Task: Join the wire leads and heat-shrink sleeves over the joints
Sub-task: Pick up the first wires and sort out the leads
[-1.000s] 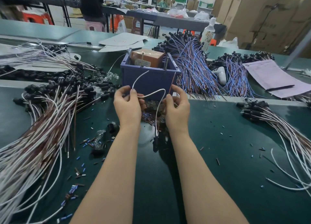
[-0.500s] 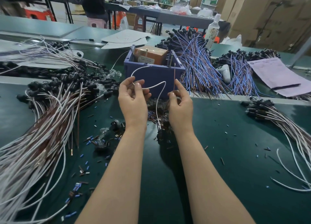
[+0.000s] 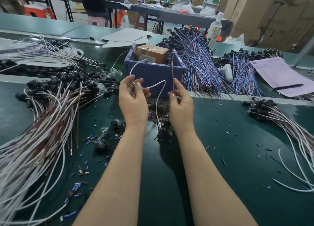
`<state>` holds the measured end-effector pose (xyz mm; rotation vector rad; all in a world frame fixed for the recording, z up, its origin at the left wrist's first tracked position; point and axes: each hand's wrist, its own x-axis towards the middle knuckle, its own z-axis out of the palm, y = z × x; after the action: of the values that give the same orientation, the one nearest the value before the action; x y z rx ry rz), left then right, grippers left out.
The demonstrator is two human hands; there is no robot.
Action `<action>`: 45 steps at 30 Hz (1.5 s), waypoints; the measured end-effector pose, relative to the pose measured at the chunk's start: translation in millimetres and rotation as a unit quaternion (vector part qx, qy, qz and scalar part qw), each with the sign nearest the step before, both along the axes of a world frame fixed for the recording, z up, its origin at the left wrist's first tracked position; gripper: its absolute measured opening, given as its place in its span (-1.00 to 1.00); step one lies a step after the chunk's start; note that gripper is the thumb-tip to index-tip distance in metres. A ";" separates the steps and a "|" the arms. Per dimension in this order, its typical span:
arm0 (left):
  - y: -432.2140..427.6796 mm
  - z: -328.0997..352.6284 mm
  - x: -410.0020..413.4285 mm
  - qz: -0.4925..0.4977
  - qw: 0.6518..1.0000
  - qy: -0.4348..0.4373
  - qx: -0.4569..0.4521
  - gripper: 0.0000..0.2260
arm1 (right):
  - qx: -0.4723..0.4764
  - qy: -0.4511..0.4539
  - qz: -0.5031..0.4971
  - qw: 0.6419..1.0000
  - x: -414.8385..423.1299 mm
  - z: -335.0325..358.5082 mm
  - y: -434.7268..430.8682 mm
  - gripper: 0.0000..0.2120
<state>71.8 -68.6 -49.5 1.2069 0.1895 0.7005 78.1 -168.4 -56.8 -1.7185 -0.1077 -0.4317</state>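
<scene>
My left hand [image 3: 132, 100] pinches a white wire lead [image 3: 159, 96] between thumb and fingers; the lead loops up past the blue box and curves down between my wrists to a small black part [image 3: 161, 134] hanging near the mat. My right hand [image 3: 181, 103] pinches a thin brown wire lead [image 3: 173, 79] that stands almost upright from its fingertips. Both hands are raised above the green mat, a hand's width apart. Short blue and brown sleeve pieces [image 3: 85, 169] lie scattered on the mat.
A blue plastic box [image 3: 153, 72] holding a cardboard carton stands just beyond my hands. Large bundles of white-brown wires [image 3: 42, 123] lie left, blue-brown bundles [image 3: 200, 64] behind right, more white wires [image 3: 288, 123] far right. A paper sheet with pen [image 3: 280, 76] lies right.
Both hands have risen slightly and spread apart. The brown lead now stands upright in my right hand, and the white lead's loop has opened wider.
</scene>
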 end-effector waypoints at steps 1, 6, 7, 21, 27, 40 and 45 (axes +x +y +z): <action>-0.2 -0.2 0.2 -0.002 1.000 0.001 0.001 -0.84 | 0.002 0.001 -0.001 1.000 0.3 0.0 -0.3 -0.57; 0.5 0.0 0.5 0.001 1.000 -0.001 -0.006 -0.83 | 0.008 0.003 -0.007 1.000 0.7 0.0 -0.1 -0.58; 0.6 -0.1 0.4 0.002 1.000 -0.001 -0.005 -0.83 | 0.006 0.000 -0.009 1.000 0.9 -0.1 -0.1 -0.58; 1.3 -0.6 0.2 0.004 1.000 0.019 0.004 -0.82 | -0.001 0.007 0.016 1.000 2.0 -1.1 0.2 -0.55; -0.8 -0.9 -0.4 -0.009 1.000 0.026 0.013 -0.82 | 0.001 0.004 0.011 1.000 2.3 -1.5 -0.4 -0.56; 1.8 0.7 -4.9 0.046 0.994 0.061 0.078 -0.79 | 0.008 0.007 0.012 1.000 1.3 -0.9 -0.9 -0.57; 0.8 8.4 -9.4 0.081 0.981 0.045 0.171 -0.75 | 0.017 0.011 0.017 1.000 1.3 -1.7 -0.6 -0.56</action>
<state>62.4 -67.7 -41.1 1.5671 0.2516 0.8451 79.4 -169.0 -58.5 -1.6844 -0.1138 -0.3876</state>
